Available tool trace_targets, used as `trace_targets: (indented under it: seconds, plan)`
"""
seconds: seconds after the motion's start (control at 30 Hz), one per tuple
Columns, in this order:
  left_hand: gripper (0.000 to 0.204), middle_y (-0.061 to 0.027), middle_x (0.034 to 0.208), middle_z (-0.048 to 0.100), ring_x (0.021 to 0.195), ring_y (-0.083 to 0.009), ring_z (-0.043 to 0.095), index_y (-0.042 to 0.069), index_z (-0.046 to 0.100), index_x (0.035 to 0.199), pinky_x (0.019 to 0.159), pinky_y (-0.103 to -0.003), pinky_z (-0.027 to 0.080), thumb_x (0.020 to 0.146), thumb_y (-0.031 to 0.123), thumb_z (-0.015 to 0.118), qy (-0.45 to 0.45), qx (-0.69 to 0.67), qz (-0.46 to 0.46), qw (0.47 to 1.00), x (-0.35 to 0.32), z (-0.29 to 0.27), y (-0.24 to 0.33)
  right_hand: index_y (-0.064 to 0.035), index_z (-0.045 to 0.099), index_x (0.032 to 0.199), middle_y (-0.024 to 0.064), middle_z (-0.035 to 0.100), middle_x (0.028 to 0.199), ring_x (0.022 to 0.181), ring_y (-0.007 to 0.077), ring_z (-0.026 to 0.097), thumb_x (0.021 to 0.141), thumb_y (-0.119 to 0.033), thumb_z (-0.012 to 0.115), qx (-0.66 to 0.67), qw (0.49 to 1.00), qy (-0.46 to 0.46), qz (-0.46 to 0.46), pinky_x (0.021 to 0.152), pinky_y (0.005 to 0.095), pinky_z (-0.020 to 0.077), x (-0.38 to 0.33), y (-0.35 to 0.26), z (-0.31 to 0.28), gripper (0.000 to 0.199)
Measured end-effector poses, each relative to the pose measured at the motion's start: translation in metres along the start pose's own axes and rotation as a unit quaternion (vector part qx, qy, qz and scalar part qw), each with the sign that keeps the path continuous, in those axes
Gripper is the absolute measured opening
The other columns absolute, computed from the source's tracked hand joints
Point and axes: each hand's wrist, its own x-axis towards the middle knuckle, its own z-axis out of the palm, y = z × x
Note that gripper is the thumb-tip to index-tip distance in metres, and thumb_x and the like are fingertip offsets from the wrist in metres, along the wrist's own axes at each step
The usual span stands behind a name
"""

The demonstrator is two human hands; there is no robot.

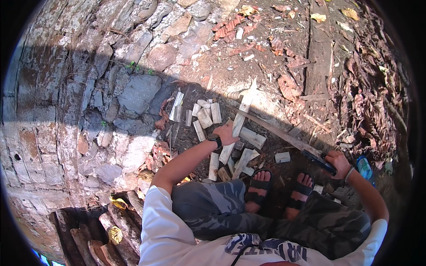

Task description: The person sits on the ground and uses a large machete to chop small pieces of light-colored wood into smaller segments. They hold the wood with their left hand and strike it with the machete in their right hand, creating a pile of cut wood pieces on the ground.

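My left hand (226, 132), with a dark watch at the wrist, is closed around a long split stick of wood (245, 104). The stick slants up and to the right, and its far end tapers to a point in the sunlight. In my right hand (338, 163) is the black handle of a machete (284, 135). Its long brownish blade reaches left and away, and its tip end meets or crosses the stick beyond my left hand; whether it touches cannot be told. Several short cut wood pieces (204, 118) lie around my left hand.
My sandalled feet (261, 186) are close to the cut pieces. Along the left runs a stone wall (137, 93). Stacked logs (120, 226) sit at lower left, a blue plastic bottle (364, 169) at right. Dry leaves (288, 86) and a plank (320, 48) lie farther off.
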Motion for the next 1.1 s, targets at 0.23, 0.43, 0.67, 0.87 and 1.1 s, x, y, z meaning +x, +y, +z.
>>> trace_targets:
  seconds: [0.23, 0.43, 0.67, 0.87, 1.1]
  plan:
    - [0.08, -0.0292, 0.113, 0.065, 0.103, -0.0422, 0.067, -0.007, 0.045, 0.13, 0.089, -0.049, 0.054, 0.081, 0.051, 0.07, -0.023, 0.026, -0.052, 0.998, -0.007, 0.019, -0.006, -0.0068, 0.058, 0.08, 0.0135, 0.057, 0.083, 0.082, 0.0362, 0.06, 0.067, -0.03, 0.077, 0.051, 0.999, -0.004, 0.01, 0.071, 0.0458, 0.0492, 0.009, 0.002, -0.006, 0.033]
    - [0.076, -0.0285, 0.116, 0.065, 0.107, -0.0415, 0.065, -0.007, 0.048, 0.125, 0.091, -0.049, 0.054, 0.081, 0.05, 0.07, -0.004, -0.009, -0.049, 0.999, -0.005, 0.005, 0.004, -0.0062, 0.058, 0.081, 0.014, 0.056, 0.081, 0.078, 0.0358, 0.059, 0.063, -0.026, 0.075, 0.022, 0.999, -0.002, -0.024, 0.069, 0.0454, 0.0492, 0.01, 0.01, -0.005, 0.032]
    - [0.079, -0.0269, 0.115, 0.065, 0.108, -0.0407, 0.064, -0.005, 0.052, 0.12, 0.091, -0.05, 0.052, 0.073, 0.055, 0.075, 0.123, -0.137, -0.121, 0.975, 0.035, 0.021, 0.021, -0.0017, 0.06, 0.09, 0.0176, 0.062, 0.085, 0.081, 0.0417, 0.06, 0.063, -0.008, 0.071, 0.127, 0.986, 0.11, -0.026, 0.072, 0.0441, 0.0485, 0.008, -0.014, 0.006, 0.031]
    - [0.071, -0.0204, 0.113, 0.065, 0.108, -0.0366, 0.062, 0.001, 0.056, 0.115, 0.093, -0.049, 0.049, 0.068, 0.049, 0.081, 0.265, -0.241, -0.202, 0.911, 0.051, 0.049, 0.025, -0.0034, 0.056, 0.079, 0.0088, 0.054, 0.066, 0.057, 0.0227, 0.054, 0.07, -0.002, 0.06, 0.23, 0.955, 0.173, 0.076, 0.056, 0.0333, 0.0416, -0.005, -0.053, 0.036, 0.01]
    - [0.051, -0.0155, 0.097, 0.069, 0.102, -0.0356, 0.063, 0.005, 0.063, 0.101, 0.091, -0.049, 0.047, 0.069, 0.039, 0.082, 0.314, -0.236, -0.209, 0.896, 0.048, 0.056, 0.032, -0.0034, 0.056, 0.075, 0.0138, 0.056, 0.068, 0.06, 0.0356, 0.057, 0.067, -0.006, 0.069, 0.221, 0.967, 0.1, 0.082, 0.055, 0.0408, 0.0434, -0.011, -0.073, -0.006, 0.016]
